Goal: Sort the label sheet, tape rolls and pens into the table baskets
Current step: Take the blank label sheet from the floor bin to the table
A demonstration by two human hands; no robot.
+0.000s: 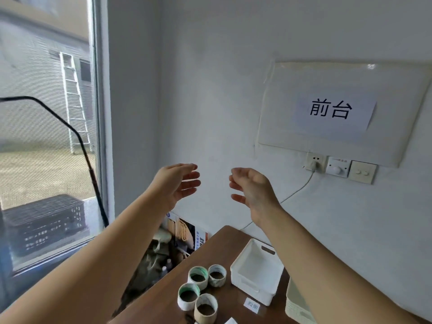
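Brown table (pixel 215 251) in a white-walled corner by a window. White basket (pixel 256 270) sits bare; four tape rolls (pixel 202 288) stand just left of it. Left hand (pixel 177 183) and right hand (pixel 251 187) are raised above, open, holding nothing.

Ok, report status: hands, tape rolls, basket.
Left hand and right hand raised, open, empty. Four tape rolls upright on table. White basket beside them, empty. Nothing in the way.

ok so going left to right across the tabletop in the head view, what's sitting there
cluster of four tape rolls → white basket with a small paper label in front of it → second pale basket, cut off at the right behind the forearm. Both hands are raised above the table, empty.
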